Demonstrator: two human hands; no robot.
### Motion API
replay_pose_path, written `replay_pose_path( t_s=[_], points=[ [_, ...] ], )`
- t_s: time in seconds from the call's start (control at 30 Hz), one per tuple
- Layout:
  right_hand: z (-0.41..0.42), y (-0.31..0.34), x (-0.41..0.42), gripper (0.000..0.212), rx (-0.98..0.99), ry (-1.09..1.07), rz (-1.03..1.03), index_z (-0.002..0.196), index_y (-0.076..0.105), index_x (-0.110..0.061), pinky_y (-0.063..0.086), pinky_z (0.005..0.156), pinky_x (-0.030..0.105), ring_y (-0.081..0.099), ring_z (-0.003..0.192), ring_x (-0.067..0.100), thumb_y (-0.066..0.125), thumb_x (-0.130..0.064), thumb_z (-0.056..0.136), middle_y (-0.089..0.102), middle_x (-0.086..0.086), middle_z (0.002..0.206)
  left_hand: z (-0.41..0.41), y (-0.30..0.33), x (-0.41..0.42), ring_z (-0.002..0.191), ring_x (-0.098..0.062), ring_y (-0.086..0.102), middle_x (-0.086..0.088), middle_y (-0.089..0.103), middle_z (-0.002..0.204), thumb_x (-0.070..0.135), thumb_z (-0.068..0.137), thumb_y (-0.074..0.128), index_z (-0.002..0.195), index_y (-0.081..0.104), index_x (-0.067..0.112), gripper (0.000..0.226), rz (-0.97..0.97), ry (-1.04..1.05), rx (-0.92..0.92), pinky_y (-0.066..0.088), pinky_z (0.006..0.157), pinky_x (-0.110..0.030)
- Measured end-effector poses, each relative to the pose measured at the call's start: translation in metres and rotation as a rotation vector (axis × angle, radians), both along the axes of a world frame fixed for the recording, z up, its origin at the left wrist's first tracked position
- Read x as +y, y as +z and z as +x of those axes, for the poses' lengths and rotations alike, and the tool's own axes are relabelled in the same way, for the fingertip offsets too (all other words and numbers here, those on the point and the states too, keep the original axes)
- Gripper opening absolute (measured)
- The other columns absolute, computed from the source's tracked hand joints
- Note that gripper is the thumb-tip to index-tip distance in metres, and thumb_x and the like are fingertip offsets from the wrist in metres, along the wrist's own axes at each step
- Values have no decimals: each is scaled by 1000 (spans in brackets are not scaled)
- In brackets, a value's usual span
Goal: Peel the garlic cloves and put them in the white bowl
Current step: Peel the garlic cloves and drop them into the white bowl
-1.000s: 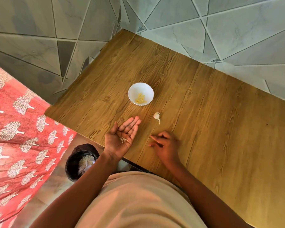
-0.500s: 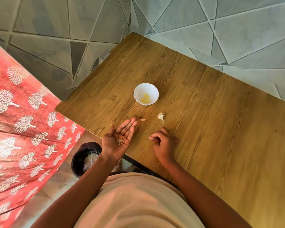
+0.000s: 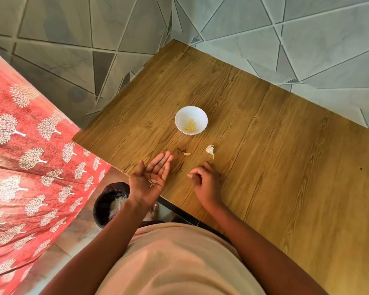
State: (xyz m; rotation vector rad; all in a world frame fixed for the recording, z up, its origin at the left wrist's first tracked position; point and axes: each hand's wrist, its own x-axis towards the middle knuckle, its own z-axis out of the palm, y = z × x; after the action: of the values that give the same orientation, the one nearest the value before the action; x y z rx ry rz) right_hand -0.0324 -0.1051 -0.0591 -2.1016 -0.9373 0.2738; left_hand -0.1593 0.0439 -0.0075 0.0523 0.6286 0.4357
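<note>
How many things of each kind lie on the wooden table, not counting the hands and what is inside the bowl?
Bowl: 1
Unpeeled clove: 1
Loose skin scrap: 1
Total: 3
The peeled cloves in the bowl are too small to count. The left hand holds some skin bits in its open palm.

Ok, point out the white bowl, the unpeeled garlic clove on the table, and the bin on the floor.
white bowl (image 3: 180, 116): head view, bare inner wall at the left.
unpeeled garlic clove (image 3: 209, 149): head view, middle of its papery body.
bin (image 3: 107, 199): head view, dark inner wall at the left.
</note>
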Motion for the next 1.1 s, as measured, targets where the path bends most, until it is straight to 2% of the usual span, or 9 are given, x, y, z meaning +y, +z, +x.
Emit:
replay_pose_path(
  t_s=[0.1, 0.23, 0.47, 0.6, 0.7, 0.77, 0.9, 1.0, 1.1],
  points=[
    [4, 7, 13, 14, 88, -44, 75, 87, 73, -12, 60, 76, 40, 65, 91, 18, 75, 1, 85, 60, -3, 97, -2, -2, 1, 128, -45, 60, -29, 59, 141, 41, 110, 27, 119, 68, -15, 70, 1, -19, 4, 56, 102, -44],
    [0, 2, 30, 12, 89, -81, 43, 88, 75, -16, 58, 77, 43, 62, 93, 18, 78, -4, 84, 61, -6, 96, -3, -4, 4, 129, -44, 60, -29, 59, 141, 41, 110, 25, 120, 68, -16, 71, -3, -36, 7, 52, 105, -43],
    [-5, 2, 34, 14, -182, -3, -147, 86, 67, -19, 47, 78, 54, 53, 100, 24, 73, -6, 83, 57, -2, 99, -4, -5, 7, 129, -46, 60, -30, 58, 141, 43, 111, 24, 120, 68, -16, 74, -15, -54, 14, 52, 105, -44],
    [0, -4, 32, 16, -24, -8, -36, 86, 67, -18, 51, 80, 55, 57, 98, 24, 70, -2, 84, 57, -5, 98, -5, -3, 8, 126, -45, 62, -30, 60, 139, 44, 111, 24, 118, 69, -16, 76, -10, -66, 13, 54, 103, -44],
    [-2, -6, 24, 4, 42, 20, 71, 84, 68, -22, 55, 78, 52, 62, 92, 20, 66, -18, 86, 58, -13, 95, -6, -2, 9, 124, -45, 63, -30, 60, 139, 45, 111, 25, 117, 70, -15, 75, -9, -68, 16, 56, 101, -44],
    [-8, -6, 23, 3, 9, 36, 38, 84, 68, -26, 53, 78, 53, 59, 95, 17, 65, -25, 86, 59, -14, 94, -7, -1, 9, 125, -45, 63, -30, 60, 139, 44, 111, 26, 117, 69, -15, 74, -10, -70, 17, 56, 101, -44],
    [-10, -6, 27, 11, -80, 31, -86, 84, 66, -28, 47, 78, 55, 53, 99, 16, 73, -20, 86, 59, -12, 95, -7, -2, 8, 125, -44, 63, -30, 61, 138, 43, 111, 28, 117, 69, -15, 72, -10, -68, 19, 59, 97, -44],
    [-12, 4, 29, 16, -169, 59, -208, 84, 63, -28, 39, 82, 48, 52, 103, 20, 72, -15, 84, 57, -10, 96, -6, -2, 6, 122, -45, 65, -30, 61, 138, 42, 110, 30, 118, 68, -16, 70, -16, -69, 26, 61, 93, -45],
    [-12, 7, 29, 24, -69, 52, -199, 84, 61, -32, 40, 84, 52, 51, 104, 17, 71, -10, 83, 54, -13, 98, -7, -2, 4, 122, -45, 65, -30, 61, 138, 44, 110, 30, 119, 68, -16, 71, -17, -68, 28, 61, 93, -45]
  ],
)
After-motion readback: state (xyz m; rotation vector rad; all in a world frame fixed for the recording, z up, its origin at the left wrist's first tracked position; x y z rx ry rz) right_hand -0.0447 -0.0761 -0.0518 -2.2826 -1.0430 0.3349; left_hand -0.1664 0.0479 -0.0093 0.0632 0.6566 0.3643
